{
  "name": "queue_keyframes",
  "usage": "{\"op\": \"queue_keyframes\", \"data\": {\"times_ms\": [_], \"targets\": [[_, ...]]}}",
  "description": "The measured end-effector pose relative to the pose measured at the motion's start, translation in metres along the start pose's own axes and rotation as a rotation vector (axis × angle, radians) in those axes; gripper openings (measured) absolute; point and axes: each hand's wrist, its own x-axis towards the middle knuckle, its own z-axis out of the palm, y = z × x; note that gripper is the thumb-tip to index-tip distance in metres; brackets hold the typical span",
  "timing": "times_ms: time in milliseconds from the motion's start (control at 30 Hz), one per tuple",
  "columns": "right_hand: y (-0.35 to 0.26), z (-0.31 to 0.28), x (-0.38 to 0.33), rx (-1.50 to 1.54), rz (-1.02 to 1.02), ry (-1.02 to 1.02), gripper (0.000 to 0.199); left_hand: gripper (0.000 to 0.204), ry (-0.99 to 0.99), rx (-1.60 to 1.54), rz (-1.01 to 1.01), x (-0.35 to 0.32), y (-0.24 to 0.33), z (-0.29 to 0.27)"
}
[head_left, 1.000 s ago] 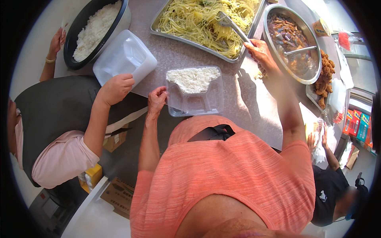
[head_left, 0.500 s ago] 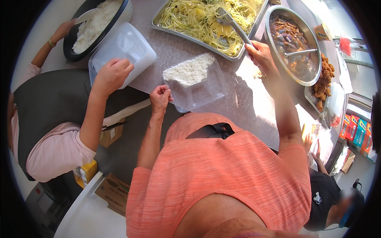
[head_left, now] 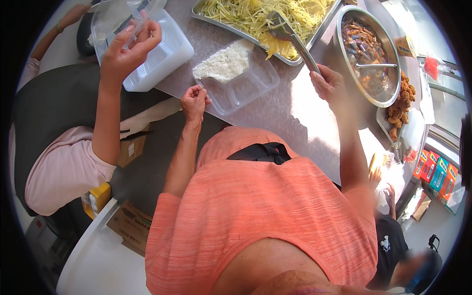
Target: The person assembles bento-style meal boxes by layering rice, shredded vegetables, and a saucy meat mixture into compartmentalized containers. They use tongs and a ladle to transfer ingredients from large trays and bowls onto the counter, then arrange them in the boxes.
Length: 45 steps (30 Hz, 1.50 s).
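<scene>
A grey worktop spreads out beyond both hands, with a bright sunlit patch just left of the right forearm. To the right of the right hand stand an oval metal bowl of dark stewed food and, farther right, some fried pieces. Coloured boxes stand well off on that side. Left of the left hand, a co-worker's hand lifts a clear container over a white stack.

The clear compartment tray, rice in its far section, lies between the two hands; the left pinches its near-left edge. The right is wrapped around metal tongs, whose tips reach ahead into yellow shreds.
</scene>
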Motion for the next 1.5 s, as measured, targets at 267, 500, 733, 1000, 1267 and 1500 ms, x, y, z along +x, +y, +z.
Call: {"op": "queue_keyframes", "data": {"times_ms": [267,500,733,1000,1267,1500], "targets": [[0.047,0.034,-0.026,-0.842,-0.33,0.09,0.017,0.014,-0.012,0.015,0.015,-0.009,-0.003,-0.008],[0.066,0.056,-0.036,-1.181,-0.343,0.143,0.028,0.014,-0.008,-0.01,0.013,-0.013,-0.001,-0.008],[0.046,0.058,-0.053,-1.215,-0.401,0.2,0.028,0.014,-0.013,-0.004,-0.006,-0.012,-0.003,-0.011],[0.06,0.06,-0.049,-1.21,-0.413,0.232,0.028,0.015,-0.021,-0.011,0.0,-0.011,-0.003,-0.01],[0.065,0.056,-0.054,-1.172,-0.395,0.203,0.03,0.015,-0.02,-0.03,0.0,-0.008,-0.005,-0.011],[0.045,0.037,-0.008,-1.102,-0.45,0.314,0.034,0.015,-0.01,-0.029,-0.019,-0.009,-0.004,-0.013]]}}
